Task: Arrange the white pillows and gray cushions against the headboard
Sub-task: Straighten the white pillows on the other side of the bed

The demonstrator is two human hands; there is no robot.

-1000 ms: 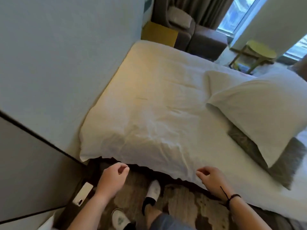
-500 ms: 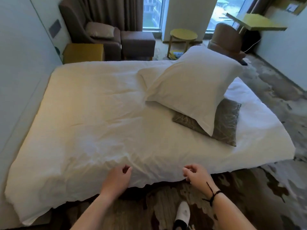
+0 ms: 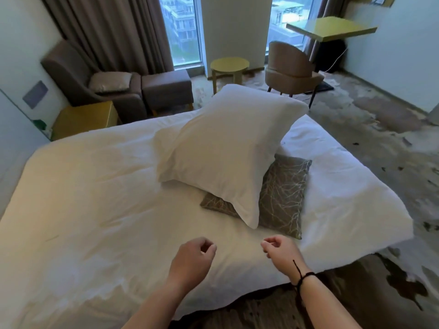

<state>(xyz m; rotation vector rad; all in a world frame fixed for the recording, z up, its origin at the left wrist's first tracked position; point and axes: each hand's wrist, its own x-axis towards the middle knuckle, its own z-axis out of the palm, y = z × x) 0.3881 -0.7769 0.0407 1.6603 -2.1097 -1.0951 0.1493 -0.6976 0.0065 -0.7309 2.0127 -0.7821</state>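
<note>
pillow (image 3: 228, 150): plain white cloth, matt, soft creases | cushion (image 3: 282, 195): gray woven fabric w/ pale twiggy pattern, slight sheen | duvet (image 3: 107, 198): white cotton-looking, wrinkly | armchair (image 3: 78, 79): brown upholstery, matt | side table (image 3: 229, 67): smooth yellow, painted-looking | carpet (image 3: 380, 138): mottled pile

Both hands, left hand (image 3: 192, 260) and right hand (image 3: 281, 254), lifted from duvet (image 3: 95, 210) edge, now raised over it, fingers seemingly loosely curled.
</note>
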